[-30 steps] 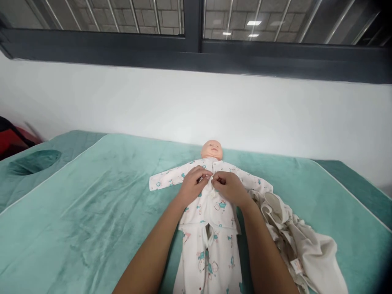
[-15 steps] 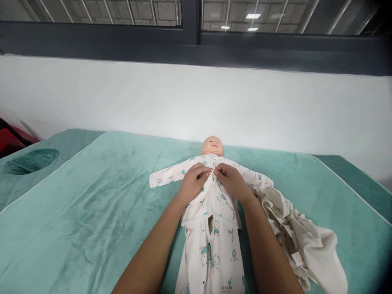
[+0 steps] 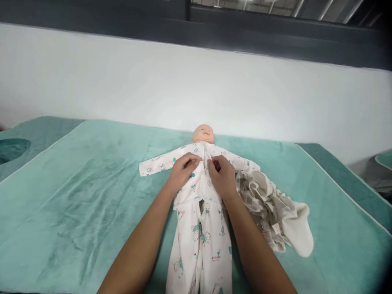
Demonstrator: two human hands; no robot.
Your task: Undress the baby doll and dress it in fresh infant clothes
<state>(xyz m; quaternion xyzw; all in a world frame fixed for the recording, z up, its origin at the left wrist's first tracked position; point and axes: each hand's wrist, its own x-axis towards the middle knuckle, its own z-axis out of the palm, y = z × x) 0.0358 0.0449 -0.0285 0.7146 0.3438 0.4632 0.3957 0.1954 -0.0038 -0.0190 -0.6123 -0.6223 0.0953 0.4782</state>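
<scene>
A baby doll (image 3: pixel 203 133) lies on its back, dressed in a white printed baby shirt (image 3: pixel 190 190) and matching trousers (image 3: pixel 211 245). My left hand (image 3: pixel 184 170) pinches the shirt's front edge at the chest, thumb and forefinger together. Opposite it, my right hand (image 3: pixel 222 173) is closed with its fingertips on the other front edge. A narrow gap separates the two hands along the shirt's front opening. Any fastener between the fingertips is too small to make out. The shirt's sleeves are spread to both sides.
Crumpled off-white baby clothes (image 3: pixel 275 208) lie to the right, beside my right forearm. Beneath everything is a green padded cover (image 3: pixel 101 183), with a dark oval hollow (image 3: pixel 14 150) at far left. A white wall (image 3: pixel 171 81) and a dark window frame (image 3: pixel 122 28) stand behind.
The view has tilted down and shifted right. My fingertips, close together before at the shirt's front, are now slightly farther apart. The doll and clothes stay in place.
</scene>
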